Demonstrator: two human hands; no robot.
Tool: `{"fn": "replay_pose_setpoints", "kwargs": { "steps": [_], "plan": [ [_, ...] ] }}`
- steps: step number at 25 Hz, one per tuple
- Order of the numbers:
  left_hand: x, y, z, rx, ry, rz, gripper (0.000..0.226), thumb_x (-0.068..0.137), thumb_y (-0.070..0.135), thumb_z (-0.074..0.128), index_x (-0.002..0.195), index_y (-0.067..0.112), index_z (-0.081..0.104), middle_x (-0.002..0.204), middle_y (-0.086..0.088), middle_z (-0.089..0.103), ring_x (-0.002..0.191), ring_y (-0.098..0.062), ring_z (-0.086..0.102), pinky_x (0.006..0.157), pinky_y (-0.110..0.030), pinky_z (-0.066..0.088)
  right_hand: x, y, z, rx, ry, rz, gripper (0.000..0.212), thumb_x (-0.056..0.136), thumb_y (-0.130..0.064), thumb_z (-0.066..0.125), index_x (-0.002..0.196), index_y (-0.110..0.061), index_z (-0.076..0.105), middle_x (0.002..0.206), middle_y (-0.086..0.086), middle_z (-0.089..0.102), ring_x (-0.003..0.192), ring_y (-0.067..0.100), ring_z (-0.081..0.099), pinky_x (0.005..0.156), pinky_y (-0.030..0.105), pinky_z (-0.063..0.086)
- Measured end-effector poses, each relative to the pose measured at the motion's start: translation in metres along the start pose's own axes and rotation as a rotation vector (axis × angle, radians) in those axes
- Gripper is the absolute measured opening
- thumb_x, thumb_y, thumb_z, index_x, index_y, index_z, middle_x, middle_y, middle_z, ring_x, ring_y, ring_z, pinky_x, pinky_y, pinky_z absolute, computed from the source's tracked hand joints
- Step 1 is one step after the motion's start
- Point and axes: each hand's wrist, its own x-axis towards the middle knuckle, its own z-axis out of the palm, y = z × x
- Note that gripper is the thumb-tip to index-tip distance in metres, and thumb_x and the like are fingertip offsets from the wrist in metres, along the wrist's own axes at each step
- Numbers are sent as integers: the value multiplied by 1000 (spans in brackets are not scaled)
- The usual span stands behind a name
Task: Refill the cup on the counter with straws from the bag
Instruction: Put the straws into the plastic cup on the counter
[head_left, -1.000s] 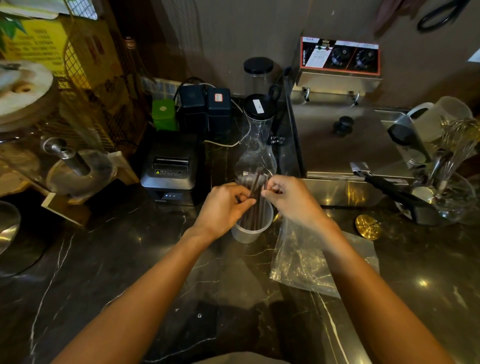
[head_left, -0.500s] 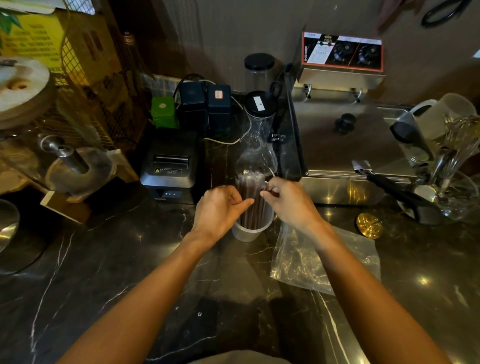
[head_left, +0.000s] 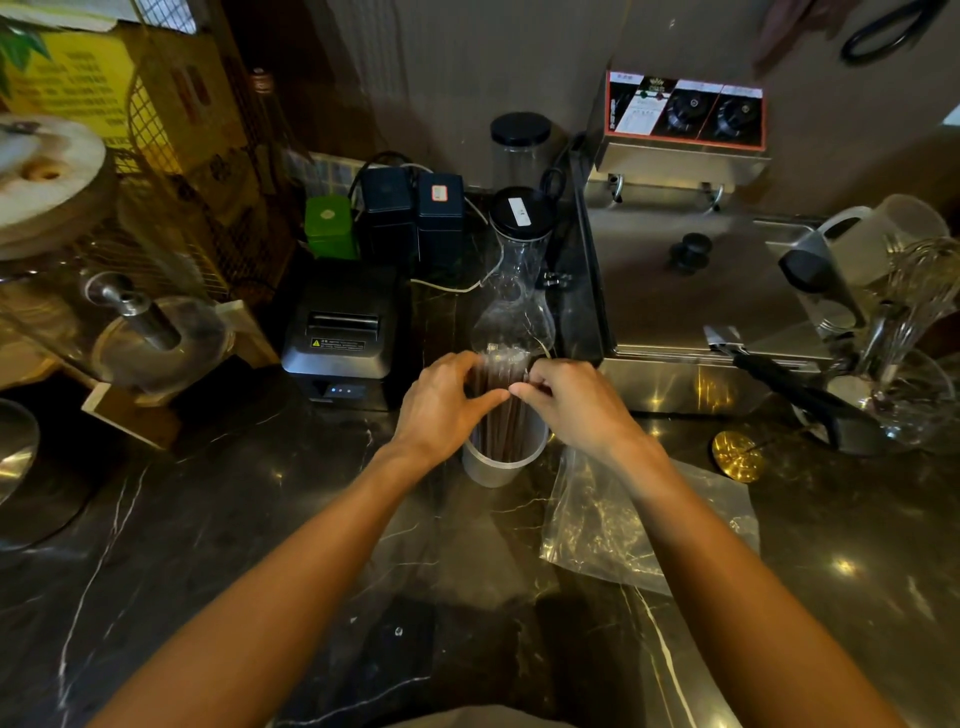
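**Both hands on the straws in the cup**

Your left hand (head_left: 441, 405) and right hand (head_left: 574, 402) meet over the cup (head_left: 501, 462), each grip closed round the bundle of dark straws (head_left: 501, 410) standing upright in it. The cup sits on the dark marbled surface (head_left: 208, 519), just in front of a glass carafe (head_left: 514, 306). The clear bag (head_left: 597, 530) lies flat beside the cup, under your right forearm.

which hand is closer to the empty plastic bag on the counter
Right. The right hand is at the straws in the cup, its wrist just above the plastic bag. The left hand is across the cup, farther away.
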Motion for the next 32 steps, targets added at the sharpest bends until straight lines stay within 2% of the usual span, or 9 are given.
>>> {"fn": "replay_pose_setpoints", "kwargs": {
  "steps": [6, 9, 11, 13, 15, 18, 22, 27, 32],
  "plan": [
    [3, -7, 1, -77, -51, 55, 32, 94, 35, 72, 124, 24, 70, 101, 1, 66, 75, -11, 67, 74, -39, 63, 4, 6, 6, 125, 59, 51, 22, 100, -39, 66, 95, -17, 66, 80, -2, 68, 78, 19, 67, 73, 43, 57],
    [9, -10, -2, -96, -102, 86, 30, 92, 31, 75, 122, 24, 74, 98, 5, 62, 75, -4, 62, 73, -23, 57, 7, 7, 5, 270, 27, 69, 26, 99, -33, 69, 120, -18, 63, 84, -8, 65, 82, 14, 67, 77, 40, 59],
    [12, -10, -6, -78, -129, 110, 31, 92, 27, 76, 122, 21, 74, 94, 7, 57, 76, -2, 58, 72, -16, 50, 8, 9, 6, 291, -8, 58, 16, 100, -31, 69, 105, -16, 67, 80, -5, 66, 74, 15, 67, 75, 51, 62],
    [15, -7, -11, -111, -175, 133, 29, 93, 23, 75, 121, 16, 75, 97, 4, 67, 84, -3, 67, 77, -22, 59, 11, 12, 3, 273, -17, 50, 20, 100, -30, 68, 90, -13, 65, 76, 1, 67, 68, 17, 68, 71, 53, 62],
    [18, -5, -16, -144, -219, 150, 28, 94, 20, 73, 121, 13, 74, 97, 3, 74, 88, 1, 72, 83, -24, 62, 15, 12, -2, 286, -35, 43, 22, 101, -26, 67, 87, -10, 64, 77, 3, 67, 64, 10, 71, 57, 38, 62],
    [23, -3, -19, -114, -278, 204, 33, 92, 15, 75, 125, 13, 72, 86, 17, 66, 79, 15, 66, 77, -9, 54, 19, 11, -8, 291, -95, 49, 22, 102, -20, 66, 91, 0, 65, 75, 5, 67, 49, -5, 63, 45, 13, 49],
    [24, -10, -18, -134, -263, 162, 41, 86, 23, 81, 124, 17, 70, 109, 3, 71, 100, -8, 71, 90, -33, 61, 17, 13, -2, 309, -96, 48, 16, 100, -26, 70, 93, -11, 69, 75, 3, 69, 47, 1, 61, 49, 24, 51],
    [10, -21, -19, -131, -310, 71, 40, 84, 29, 83, 121, 22, 70, 85, 11, 67, 73, 9, 65, 68, -14, 52, 6, 21, 0, 362, -128, 142, 25, 94, -34, 76, 111, -16, 70, 96, 5, 69, 64, 12, 64, 54, 31, 56],
    [-8, -34, -19, -201, -325, -60, 21, 92, 32, 76, 111, 27, 71, 76, -3, 72, 69, -7, 71, 71, -21, 55, -13, 37, 5, 476, -242, 244, 24, 98, -36, 71, 114, -19, 67, 99, 4, 70, 56, 15, 61, 52, 28, 54]
  ]
}}
